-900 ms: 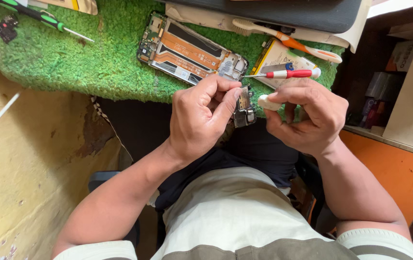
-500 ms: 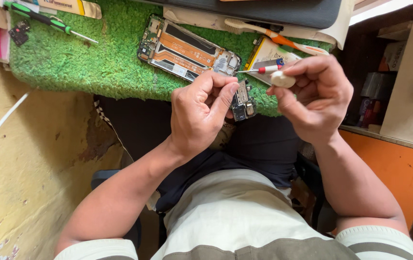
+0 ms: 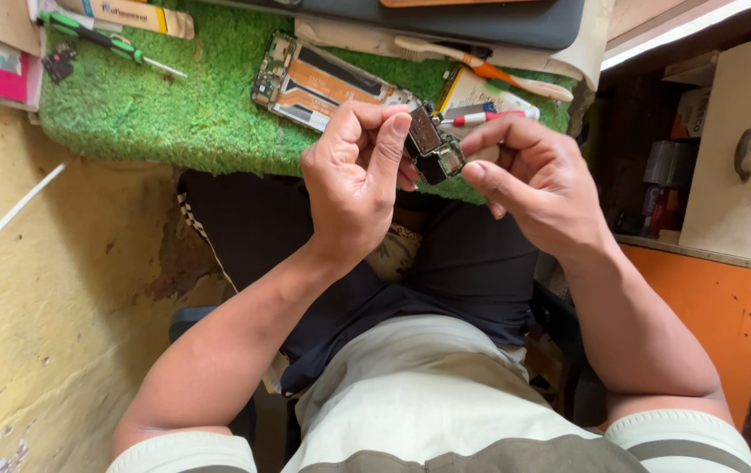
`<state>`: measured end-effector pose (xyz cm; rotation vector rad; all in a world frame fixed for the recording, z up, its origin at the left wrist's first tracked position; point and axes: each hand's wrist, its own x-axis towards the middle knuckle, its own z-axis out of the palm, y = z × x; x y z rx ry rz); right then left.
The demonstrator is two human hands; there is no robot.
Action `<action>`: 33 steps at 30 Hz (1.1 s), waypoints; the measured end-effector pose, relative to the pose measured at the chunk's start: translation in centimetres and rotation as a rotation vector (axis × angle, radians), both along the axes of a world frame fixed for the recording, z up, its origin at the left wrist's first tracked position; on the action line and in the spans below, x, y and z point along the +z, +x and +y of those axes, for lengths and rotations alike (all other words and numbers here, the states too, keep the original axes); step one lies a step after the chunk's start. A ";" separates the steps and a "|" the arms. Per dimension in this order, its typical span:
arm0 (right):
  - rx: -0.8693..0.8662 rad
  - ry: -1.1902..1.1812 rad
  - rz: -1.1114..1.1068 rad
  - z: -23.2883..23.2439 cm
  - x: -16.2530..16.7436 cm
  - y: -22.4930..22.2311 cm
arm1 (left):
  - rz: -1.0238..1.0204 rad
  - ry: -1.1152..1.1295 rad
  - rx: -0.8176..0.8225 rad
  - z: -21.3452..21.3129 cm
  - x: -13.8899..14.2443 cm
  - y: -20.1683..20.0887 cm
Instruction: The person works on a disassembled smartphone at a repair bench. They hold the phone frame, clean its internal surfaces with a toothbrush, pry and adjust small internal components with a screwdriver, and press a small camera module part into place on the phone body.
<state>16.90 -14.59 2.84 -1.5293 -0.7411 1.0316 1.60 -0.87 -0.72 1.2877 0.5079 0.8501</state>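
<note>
My left hand [image 3: 359,180] pinches a small dark circuit board [image 3: 432,147] between thumb and fingers, held over my lap in front of a green turf mat [image 3: 174,105]. My right hand [image 3: 528,180] meets the board from the right, its thumb and forefinger closed on the board's lower right end. Behind the hands, an opened phone frame [image 3: 318,81] with an orange inner panel lies flat on the mat. A red and white screwdriver [image 3: 489,116] rests just beyond my right hand.
A green screwdriver [image 3: 108,39] and a small black part [image 3: 58,63] lie at the mat's far left. An orange-handled toothbrush [image 3: 480,63] lies at the back beside a dark tray [image 3: 445,17]. A yellow wall [image 3: 51,307] stands left, an orange cabinet [image 3: 699,315] right.
Both hands have risen and come together on the circuit board. The small white piece that my right hand held earlier is no longer visible.
</note>
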 end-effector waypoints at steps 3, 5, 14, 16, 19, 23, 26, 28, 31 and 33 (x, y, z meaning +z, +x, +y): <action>0.013 -0.039 0.023 0.4 -0.4 0.0 | 0.009 0.014 -0.012 0.0 0.1 0.0; 0.003 -0.047 0.013 0.5 -0.6 0.0 | 0.013 0.016 -0.022 0.0 0.2 0.0; -0.045 -0.054 0.338 0.2 -0.8 0.5 | 0.054 -0.010 -0.054 1.0 0.6 -0.9; -0.046 -0.041 0.396 0.0 -0.8 0.6 | 0.086 0.050 -0.059 1.3 0.9 -1.3; -0.046 -0.026 0.430 -0.1 -0.9 0.8 | 0.111 0.217 -0.072 1.5 1.5 -1.9; -0.025 0.003 0.460 -0.4 -1.0 1.0 | 0.124 0.550 -0.079 1.3 1.7 -2.3; -0.021 0.002 0.514 -0.5 -1.1 1.0 | 0.165 0.624 -0.073 0.8 1.5 -2.2; -0.025 -0.006 0.539 -0.5 -1.1 0.9 | 0.175 0.636 -0.062 0.6 1.4 -2.1; -0.035 -0.016 0.534 -0.4 -1.1 0.7 | 0.185 0.675 -0.040 0.6 1.2 -2.1; -0.039 -0.023 0.485 -0.3 -1.2 0.5 | 0.201 0.712 -0.020 0.6 1.2 -2.2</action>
